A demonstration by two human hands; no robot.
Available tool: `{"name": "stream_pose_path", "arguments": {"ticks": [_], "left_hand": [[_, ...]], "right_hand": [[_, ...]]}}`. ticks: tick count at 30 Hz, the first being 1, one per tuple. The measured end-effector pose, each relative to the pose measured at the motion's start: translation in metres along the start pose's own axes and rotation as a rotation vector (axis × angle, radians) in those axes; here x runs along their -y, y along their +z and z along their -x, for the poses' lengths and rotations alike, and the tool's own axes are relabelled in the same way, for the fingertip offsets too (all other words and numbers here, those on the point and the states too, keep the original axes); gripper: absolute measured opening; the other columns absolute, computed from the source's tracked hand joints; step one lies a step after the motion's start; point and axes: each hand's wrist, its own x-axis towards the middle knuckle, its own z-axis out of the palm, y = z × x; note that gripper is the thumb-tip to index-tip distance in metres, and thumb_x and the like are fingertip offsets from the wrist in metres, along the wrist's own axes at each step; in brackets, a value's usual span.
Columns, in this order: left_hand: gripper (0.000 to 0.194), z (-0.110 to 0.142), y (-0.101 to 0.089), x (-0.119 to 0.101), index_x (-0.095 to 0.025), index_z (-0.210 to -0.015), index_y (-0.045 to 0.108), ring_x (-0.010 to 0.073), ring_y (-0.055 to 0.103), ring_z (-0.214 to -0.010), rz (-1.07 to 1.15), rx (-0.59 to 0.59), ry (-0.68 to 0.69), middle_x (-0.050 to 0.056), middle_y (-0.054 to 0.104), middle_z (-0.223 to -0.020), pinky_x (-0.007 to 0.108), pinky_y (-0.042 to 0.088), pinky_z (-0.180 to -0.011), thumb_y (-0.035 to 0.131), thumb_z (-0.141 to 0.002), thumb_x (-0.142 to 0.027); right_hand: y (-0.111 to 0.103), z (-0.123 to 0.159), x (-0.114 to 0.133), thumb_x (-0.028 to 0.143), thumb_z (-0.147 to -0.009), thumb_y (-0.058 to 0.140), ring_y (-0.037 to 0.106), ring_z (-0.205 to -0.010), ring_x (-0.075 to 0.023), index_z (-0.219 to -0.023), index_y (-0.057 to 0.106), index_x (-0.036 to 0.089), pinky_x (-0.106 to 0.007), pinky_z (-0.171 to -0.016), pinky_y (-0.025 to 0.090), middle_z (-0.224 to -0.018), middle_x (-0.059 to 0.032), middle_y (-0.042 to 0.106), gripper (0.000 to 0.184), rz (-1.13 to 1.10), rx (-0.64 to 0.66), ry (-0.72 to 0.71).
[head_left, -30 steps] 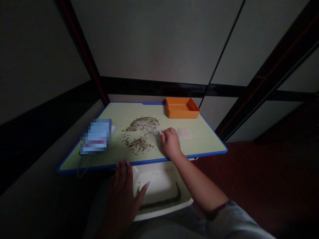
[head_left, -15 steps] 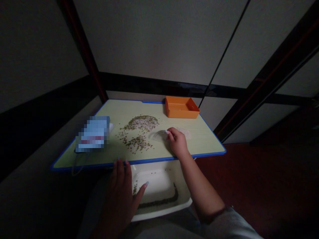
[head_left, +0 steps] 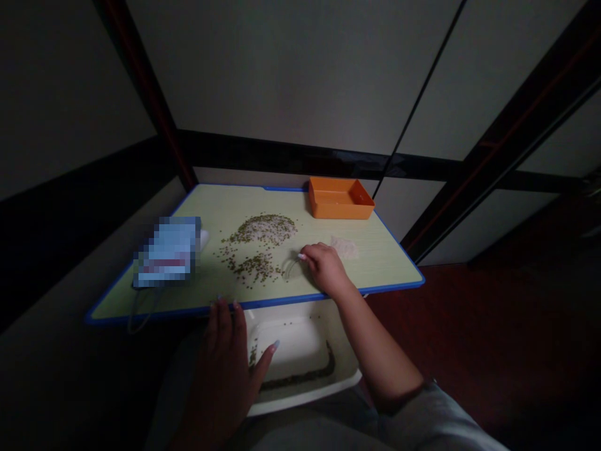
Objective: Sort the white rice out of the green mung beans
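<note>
My right hand is closed in a pinch over the board, holding a thin, clear, curved piece whose kind I cannot make out. Left of it lies a loose scatter of small green beans, mixed with pale grains. Behind that is a larger mixed heap of the same. A small pile of pale, rice-like grains sits just beyond my right hand. My left hand is open, fingertips at the board's front edge and thumb over a white basin. Dark green beans line the basin's near and right sides.
An orange rectangular box stands at the board's back right corner. A blurred light-blue packet lies at the left, with a thin loop hanging over the edge. The pale board has a blue rim. Cabinet panels rise behind it.
My right hand has moved left and slightly toward me with the clear piece, closer to the front scatter of beans. My left hand keeps its place at the board's edge.
</note>
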Motion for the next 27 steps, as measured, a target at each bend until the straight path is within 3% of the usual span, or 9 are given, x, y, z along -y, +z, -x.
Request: {"name": "stream_pose_path", "arguments": {"ticks": [13, 22, 27], "left_hand": [[0.092, -0.0018, -0.0018, -0.0009, 0.0, -0.146, 0.012, 0.0406, 0.011, -0.147, 0.029, -0.008, 0.015, 0.033, 0.018, -0.154, 0.056, 0.036, -0.109, 0.038, -0.083, -0.062], [0.091, -0.0009, -0.0038, -0.0016, -0.005, -0.148, 0.008, 0.0394, 0.01, -0.147, 0.06, 0.015, -0.007, 0.029, 0.015, -0.156, 0.057, 0.035, -0.11, 0.036, -0.083, -0.062], [0.091, -0.0006, -0.0037, -0.0008, -0.004, -0.148, 0.01, 0.0396, 0.01, -0.147, 0.058, 0.01, 0.004, 0.03, 0.016, -0.155, 0.056, 0.034, -0.111, 0.037, -0.083, -0.062]], "right_hand": [[-0.0029, 0.0019, 0.0039, 0.023, -0.095, 0.047, 0.054, -0.076, -0.0169, -0.078, 0.062, 0.019, -0.026, -0.073, 0.037, -0.075, -0.0033, 0.064, 0.023, -0.116, 0.114, -0.164], [-0.0053, 0.0037, 0.0017, 0.016, -0.091, 0.051, 0.05, -0.06, -0.0111, -0.069, 0.059, 0.019, -0.022, -0.067, 0.035, -0.062, 0.003, 0.057, 0.024, -0.26, 0.152, -0.183], [-0.0057, 0.0041, 0.0013, 0.017, -0.092, 0.048, 0.05, -0.061, -0.0114, -0.07, 0.058, 0.019, -0.022, -0.066, 0.035, -0.065, 0.0024, 0.059, 0.024, -0.301, 0.155, -0.136]]}}
